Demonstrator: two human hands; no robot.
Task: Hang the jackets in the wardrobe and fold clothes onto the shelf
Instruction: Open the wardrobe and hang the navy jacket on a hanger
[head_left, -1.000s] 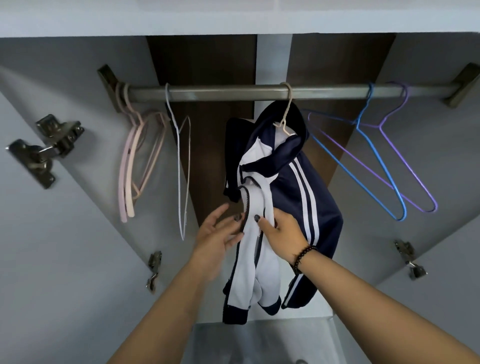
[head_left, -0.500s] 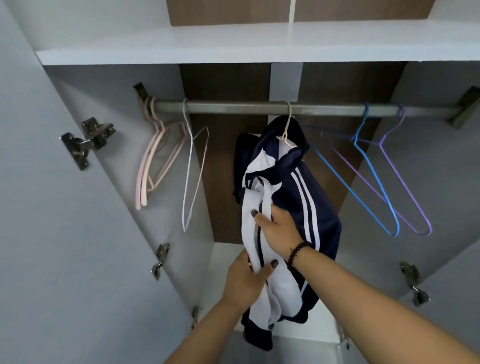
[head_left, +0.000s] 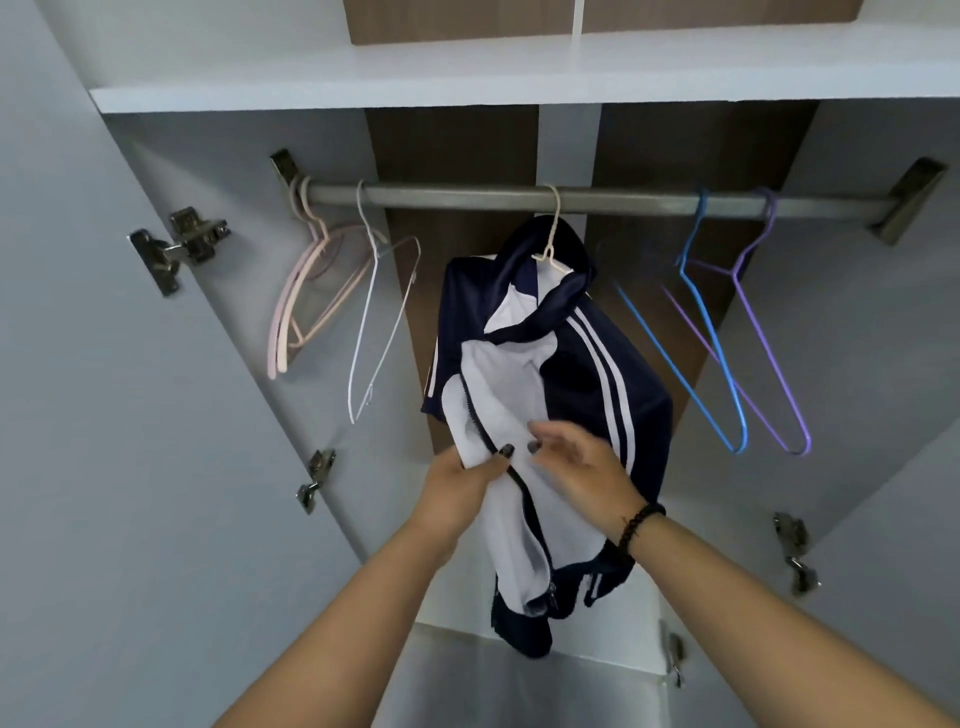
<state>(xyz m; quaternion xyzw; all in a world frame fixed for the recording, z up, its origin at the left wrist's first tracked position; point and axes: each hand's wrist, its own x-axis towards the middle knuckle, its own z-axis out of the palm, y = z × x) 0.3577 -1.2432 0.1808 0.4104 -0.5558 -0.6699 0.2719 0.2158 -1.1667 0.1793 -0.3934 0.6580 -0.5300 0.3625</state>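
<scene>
A navy and white track jacket (head_left: 582, 364) hangs on a pale hanger (head_left: 551, 249) from the metal wardrobe rail (head_left: 467, 196), in the middle of the rail. My left hand (head_left: 460, 480) grips the jacket's white left front panel beside the zip. My right hand (head_left: 576, 465), with a dark bead bracelet at the wrist, lies on the white front just right of the zip with relaxed fingers. The jacket's lower hem hangs loose below both hands.
Pink hangers (head_left: 306, 296) and a white wire hanger (head_left: 374, 322) hang at the rail's left end; a blue hanger (head_left: 711, 338) and a purple hanger (head_left: 769, 332) hang at the right. A white shelf (head_left: 467, 78) runs above the rail. Open doors with metal hinges (head_left: 179, 247) flank both sides.
My left hand moved from beside the jacket down to its front and took hold of the white panel. My right hand loosened its grip on the zip edge. The view tilted upward.
</scene>
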